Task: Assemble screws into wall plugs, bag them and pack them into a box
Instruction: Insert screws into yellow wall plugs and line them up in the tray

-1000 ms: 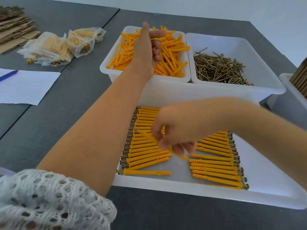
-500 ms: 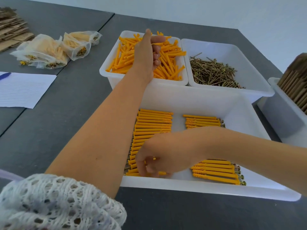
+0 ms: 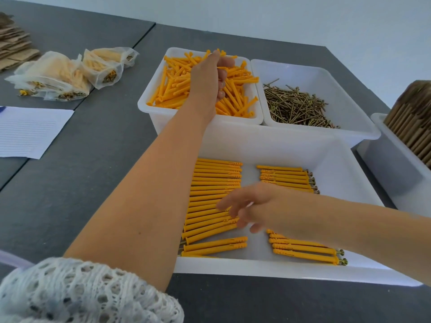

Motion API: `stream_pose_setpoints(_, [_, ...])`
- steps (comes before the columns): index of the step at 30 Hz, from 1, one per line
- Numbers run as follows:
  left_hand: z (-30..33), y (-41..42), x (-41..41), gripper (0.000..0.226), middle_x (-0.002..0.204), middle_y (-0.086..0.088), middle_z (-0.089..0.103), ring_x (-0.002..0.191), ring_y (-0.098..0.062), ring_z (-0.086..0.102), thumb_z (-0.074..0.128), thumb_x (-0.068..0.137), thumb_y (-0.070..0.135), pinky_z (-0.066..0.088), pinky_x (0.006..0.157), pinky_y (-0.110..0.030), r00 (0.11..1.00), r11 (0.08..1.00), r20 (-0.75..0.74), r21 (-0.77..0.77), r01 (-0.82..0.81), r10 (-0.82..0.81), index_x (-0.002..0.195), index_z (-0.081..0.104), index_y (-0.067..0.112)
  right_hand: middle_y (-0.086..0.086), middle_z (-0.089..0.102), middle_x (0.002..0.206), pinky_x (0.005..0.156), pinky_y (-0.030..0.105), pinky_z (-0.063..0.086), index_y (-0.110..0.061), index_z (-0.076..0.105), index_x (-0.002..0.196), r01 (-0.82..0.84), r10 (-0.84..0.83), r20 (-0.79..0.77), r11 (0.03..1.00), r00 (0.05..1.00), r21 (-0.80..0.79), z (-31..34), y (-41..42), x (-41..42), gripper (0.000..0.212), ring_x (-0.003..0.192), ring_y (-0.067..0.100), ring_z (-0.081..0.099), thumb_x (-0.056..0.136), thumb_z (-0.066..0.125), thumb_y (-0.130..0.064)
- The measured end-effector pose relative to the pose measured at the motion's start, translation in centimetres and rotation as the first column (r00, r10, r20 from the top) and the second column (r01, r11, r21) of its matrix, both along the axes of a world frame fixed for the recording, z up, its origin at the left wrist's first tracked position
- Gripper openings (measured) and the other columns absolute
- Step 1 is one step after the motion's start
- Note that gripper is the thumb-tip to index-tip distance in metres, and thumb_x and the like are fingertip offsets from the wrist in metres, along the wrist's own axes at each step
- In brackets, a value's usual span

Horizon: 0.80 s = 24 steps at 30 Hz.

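My left hand reaches into the far white bin of loose orange wall plugs, fingers curled, pinching what looks like one wall plug. My right hand, blurred and with fingers spread, hovers empty over the near white tray. In that tray lie two rows of assembled plugs with screws: a left row and a right row, partly hidden by my right forearm. The bin of brass screws stands right of the plug bin.
Filled translucent bags lie at the far left beside flat cardboard. Lined paper rests on the grey table at left. A white bin of brown cardboard pieces stands at the right edge.
My right hand went down to the front of the left row, let go of an assembled plug there, and has lifted away to the right. My left hand stays in the plug bin.
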<state>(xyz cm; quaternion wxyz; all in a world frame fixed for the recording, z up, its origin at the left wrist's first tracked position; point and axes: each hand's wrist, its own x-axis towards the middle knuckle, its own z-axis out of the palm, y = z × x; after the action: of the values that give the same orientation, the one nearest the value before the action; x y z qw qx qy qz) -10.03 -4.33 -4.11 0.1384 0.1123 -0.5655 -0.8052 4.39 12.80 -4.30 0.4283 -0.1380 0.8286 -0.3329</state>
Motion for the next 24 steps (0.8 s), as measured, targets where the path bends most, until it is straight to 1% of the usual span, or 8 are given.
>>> stream_pose_setpoints(2, [0.1,0.1,0.0,0.036,0.057,0.004,0.044,0.047,-0.006,0.034,0.041,0.103,0.027,0.028,0.045,-0.019,1.0,1.0,0.002,-0.019,-0.003,0.003,0.084,0.067,0.013,0.0,0.061,0.118,0.1,0.032,0.049,-0.03,0.058,0.127,0.137,-0.136,0.034,0.99,0.99,-0.024,0.5,0.8,0.0,0.033,0.111,0.013,0.059,0.1,0.049,-0.012])
stream_pose_setpoints(5, [0.2,0.2,0.0,0.032,0.059,0.003,0.044,0.048,-0.007,0.034,0.043,0.101,0.022,0.029,0.044,-0.019,1.0,0.999,0.006,-0.038,-0.008,0.008,0.084,0.068,0.012,-0.001,0.055,0.131,0.107,0.035,0.042,-0.025,0.051,0.137,0.306,-0.297,0.148,0.951,0.943,-0.042,0.3,1.1,0.6,0.043,0.123,0.013,0.051,0.097,0.054,-0.009])
stream_pose_setpoints(9, [0.2,0.3,0.0,0.03,0.061,0.002,0.046,0.049,-0.007,0.035,0.044,0.101,0.021,0.03,0.045,-0.018,0.999,0.998,0.027,-0.068,-0.016,0.018,0.086,0.068,0.012,0.001,0.056,0.132,0.11,0.042,0.04,-0.022,0.053,0.135,0.424,-0.397,0.28,0.905,0.874,-0.041,-0.1,0.6,1.4,0.045,0.124,0.016,0.049,0.094,0.06,-0.008])
stream_pose_setpoints(14, [0.1,0.2,0.0,0.027,0.059,0.003,0.045,0.049,-0.008,0.034,0.045,0.099,0.018,0.029,0.045,-0.019,1.0,0.997,0.012,-0.08,-0.02,0.021,0.086,0.067,0.012,0.006,0.058,0.127,0.11,0.048,0.039,-0.02,0.054,0.134,0.522,-0.483,0.306,0.851,0.82,-0.054,0.2,0.9,1.2,0.042,0.12,0.02,0.053,0.094,0.061,-0.01])
stream_pose_setpoints(19, [0.2,0.3,0.0,0.027,0.061,0.003,0.046,0.051,-0.007,0.035,0.044,0.099,0.02,0.031,0.046,-0.018,0.999,0.995,0.029,-0.102,-0.019,0.022,0.089,0.068,0.012,0.011,0.055,0.126,0.099,0.06,0.046,-0.015,0.059,0.122,0.574,-0.521,0.355,0.817,0.776,-0.057,0.5,0.6,0.4,0.031,0.119,0.031,0.056,0.091,0.066,-0.022])
stream_pose_setpoints(21, [0.2,0.2,0.0,0.027,0.061,0.003,0.046,0.051,-0.007,0.035,0.044,0.099,0.02,0.031,0.046,-0.018,0.999,0.994,0.028,-0.105,-0.014,0.017,0.088,0.068,0.013,0.015,0.056,0.124,0.092,0.057,0.052,-0.017,0.059,0.119,0.542,-0.497,0.378,0.84,0.781,-0.016,0.3,0.7,0.4,0.041,0.119,0.036,0.058,0.082,0.074,-0.028])
stream_pose_setpoints(23, [0.1,0.2,-0.1,0.027,0.061,0.003,0.047,0.051,-0.007,0.036,0.044,0.099,0.02,0.031,0.046,-0.018,0.999,0.994,0.029,-0.111,-0.01,0.013,0.088,0.067,0.013,0.011,0.057,0.122,0.082,0.048,0.056,-0.021,0.058,0.12,0.533,-0.496,0.35,0.846,0.795,-0.011,0.2,0.9,0.1,0.052,0.111,0.03,0.062,0.074,0.078,-0.035])
stream_pose_setpoints(24, [0.1,0.2,-0.1,0.027,0.061,0.003,0.047,0.051,-0.007,0.036,0.044,0.099,0.02,0.031,0.046,-0.018,0.999,0.993,0.03,-0.115,-0.01,0.014,0.088,0.067,0.013,0.008,0.057,0.12,0.078,0.045,0.055,-0.022,0.057,0.123,0.54,-0.504,0.318,0.841,0.803,-0.028,0.2,0.9,-0.3,0.052,0.107,0.026,0.061,0.077,0.076,-0.037])
